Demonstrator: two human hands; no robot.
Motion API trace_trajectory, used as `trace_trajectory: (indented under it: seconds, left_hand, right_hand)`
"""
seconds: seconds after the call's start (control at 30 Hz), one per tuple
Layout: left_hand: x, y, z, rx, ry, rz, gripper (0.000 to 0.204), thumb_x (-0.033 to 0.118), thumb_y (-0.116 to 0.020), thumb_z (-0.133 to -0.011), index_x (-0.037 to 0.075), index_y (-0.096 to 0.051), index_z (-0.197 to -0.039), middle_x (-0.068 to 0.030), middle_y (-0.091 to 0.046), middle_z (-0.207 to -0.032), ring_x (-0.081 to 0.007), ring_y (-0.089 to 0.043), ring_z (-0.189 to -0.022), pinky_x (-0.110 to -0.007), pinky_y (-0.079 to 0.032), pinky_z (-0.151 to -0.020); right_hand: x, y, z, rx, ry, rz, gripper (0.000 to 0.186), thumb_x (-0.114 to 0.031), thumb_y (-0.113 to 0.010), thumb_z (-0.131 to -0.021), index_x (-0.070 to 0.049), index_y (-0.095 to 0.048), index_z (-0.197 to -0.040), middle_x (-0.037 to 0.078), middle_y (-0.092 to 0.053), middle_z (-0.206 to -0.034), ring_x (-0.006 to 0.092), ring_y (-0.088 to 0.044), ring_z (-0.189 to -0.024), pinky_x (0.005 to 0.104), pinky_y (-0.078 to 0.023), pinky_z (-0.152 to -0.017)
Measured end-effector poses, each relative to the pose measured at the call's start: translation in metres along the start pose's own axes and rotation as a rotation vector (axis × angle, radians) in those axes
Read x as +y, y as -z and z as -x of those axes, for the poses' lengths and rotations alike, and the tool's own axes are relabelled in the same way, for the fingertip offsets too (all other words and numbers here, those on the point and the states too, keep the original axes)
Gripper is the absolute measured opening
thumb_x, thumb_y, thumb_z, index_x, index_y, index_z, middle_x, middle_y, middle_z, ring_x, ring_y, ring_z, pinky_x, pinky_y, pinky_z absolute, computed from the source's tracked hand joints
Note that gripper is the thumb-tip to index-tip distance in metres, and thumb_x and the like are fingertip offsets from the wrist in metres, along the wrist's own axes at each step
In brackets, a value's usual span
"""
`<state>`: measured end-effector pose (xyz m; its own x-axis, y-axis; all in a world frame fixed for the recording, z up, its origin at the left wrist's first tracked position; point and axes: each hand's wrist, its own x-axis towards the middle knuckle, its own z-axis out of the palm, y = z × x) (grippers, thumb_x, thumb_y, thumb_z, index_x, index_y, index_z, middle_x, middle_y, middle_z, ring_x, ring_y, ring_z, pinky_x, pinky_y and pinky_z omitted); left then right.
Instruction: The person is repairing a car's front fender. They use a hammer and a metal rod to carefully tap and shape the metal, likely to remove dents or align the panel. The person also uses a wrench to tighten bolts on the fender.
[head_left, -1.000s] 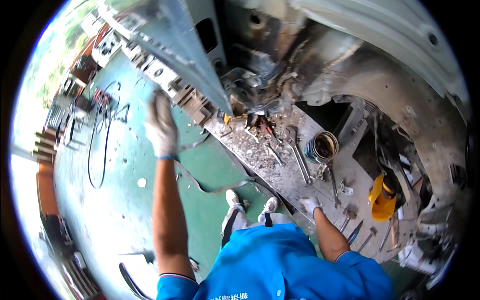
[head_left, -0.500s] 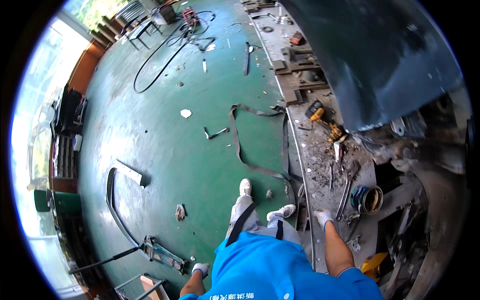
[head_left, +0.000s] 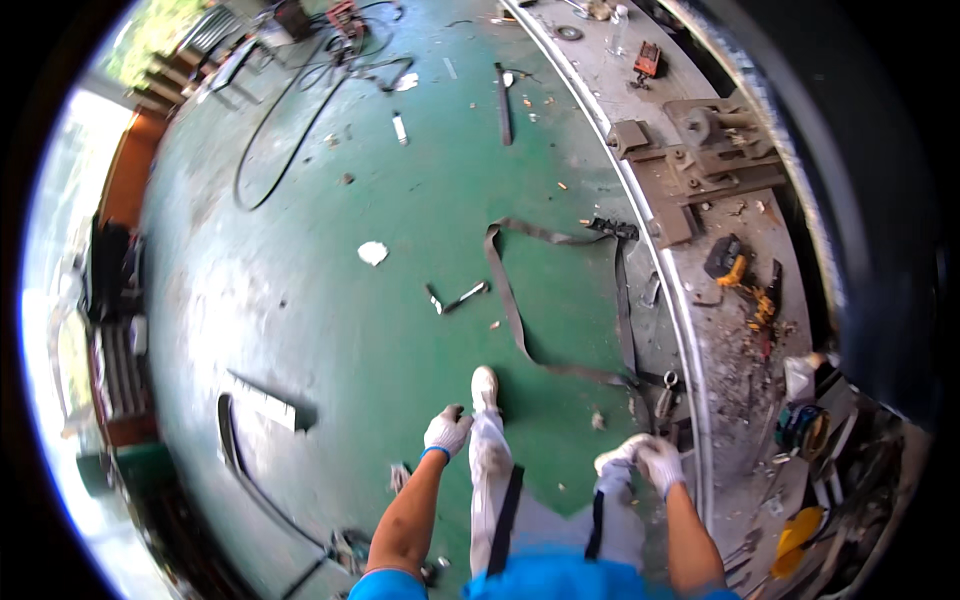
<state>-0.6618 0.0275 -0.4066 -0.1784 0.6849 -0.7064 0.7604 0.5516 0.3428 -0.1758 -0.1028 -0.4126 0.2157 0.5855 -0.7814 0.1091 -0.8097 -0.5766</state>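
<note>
My left hand (head_left: 447, 434), in a white knitted glove, hangs over the green floor beside my left leg. Its fingers are loosely bent, with nothing seen in them. My right hand (head_left: 660, 464), gloved alike, is low by my right shoe (head_left: 618, 453), which it partly overlaps in view; its fingers are loose and I see nothing held. Ahead of my feet a grey webbing strap (head_left: 515, 315) lies in a wide loop. A metal tool with a ring end (head_left: 667, 392) lies near my right hand. Two short hand tools (head_left: 462, 297) form a V on the floor.
To the right runs a metal platform (head_left: 690, 345) bearing steel clamp parts (head_left: 700, 160), a yellow-black power drill (head_left: 765, 300) and a can (head_left: 803, 428). A dark vehicle panel rises beyond. Left lie a bent metal strip (head_left: 262, 402) and a jack (head_left: 348, 550). Cables (head_left: 300, 120) lie ahead.
Both hands have swung forward into fuller view. My right hand has left the platform's edge beside the wrenches. The view has shifted, and the platform now sits farther right.
</note>
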Motion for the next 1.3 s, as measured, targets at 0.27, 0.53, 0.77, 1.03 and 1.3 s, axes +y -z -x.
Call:
trace_trajectory:
  seconds: [0.27,0.53,0.77,1.03,1.3]
  left_hand:
    - [-0.078,-0.016,-0.405,0.107,-0.074,-0.489,0.055,0.029,-0.067,-0.091,0.014,-0.056,-0.143,-0.0177,-0.065,-0.130,-0.0354,-0.066,-0.117,-0.048,-0.054,-0.098]
    - [-0.125,-0.131,-0.593,0.177,-0.230,-0.521,0.072,0.012,-0.064,-0.092,0.012,-0.034,-0.157,-0.0196,-0.046,-0.155,-0.0408,-0.053,-0.135,-0.049,-0.048,-0.110]
    - [-0.166,-0.160,-0.615,0.075,-0.114,-0.817,0.025,0.009,-0.047,-0.100,0.004,-0.055,-0.123,-0.0222,-0.061,-0.125,-0.0437,-0.066,-0.111,-0.055,-0.056,-0.088]
    - [-0.204,-0.116,-0.427,-0.111,-0.192,-0.024,0.018,0.019,-0.058,-0.101,0.003,-0.061,-0.108,-0.0122,-0.066,-0.085,-0.0260,-0.064,-0.076,-0.041,-0.051,-0.068]
    - [-0.018,-0.104,-0.115,-0.783,0.096,0.609,0.035,0.021,-0.066,-0.098,0.002,-0.069,-0.127,-0.0071,-0.073,-0.099,-0.0131,-0.064,-0.082,-0.027,-0.052,-0.069]
  right_hand:
    - [0.039,-0.206,-0.025,-0.068,-0.481,-0.059,0.037,-0.019,-0.069,-0.098,0.003,-0.066,-0.127,0.006,-0.072,-0.098,0.0116,-0.066,-0.081,0.0278,-0.055,-0.070]
    - [0.125,-0.278,-0.046,-0.062,-0.896,-0.269,0.042,-0.017,-0.067,-0.100,0.005,-0.060,-0.136,0.003,-0.067,-0.107,0.0104,-0.063,-0.090,0.0257,-0.053,-0.081]
    - [0.161,-0.285,-0.027,-0.009,-0.818,-0.233,0.038,-0.016,-0.066,-0.101,0.003,-0.061,-0.133,0.001,-0.068,-0.105,0.0093,-0.063,-0.090,0.0272,-0.054,-0.081]
    - [0.093,-0.304,-0.076,-0.186,-0.455,0.259,0.054,-0.032,-0.069,-0.093,-0.004,-0.058,-0.138,0.012,-0.071,-0.108,0.0253,-0.070,-0.099,0.0364,-0.055,-0.089]
    - [-0.024,-0.273,-0.083,-0.296,0.149,0.345,0.082,-0.028,-0.076,-0.085,-0.016,-0.038,-0.156,0.020,-0.050,-0.150,0.0377,-0.058,-0.129,0.0461,-0.051,-0.104]
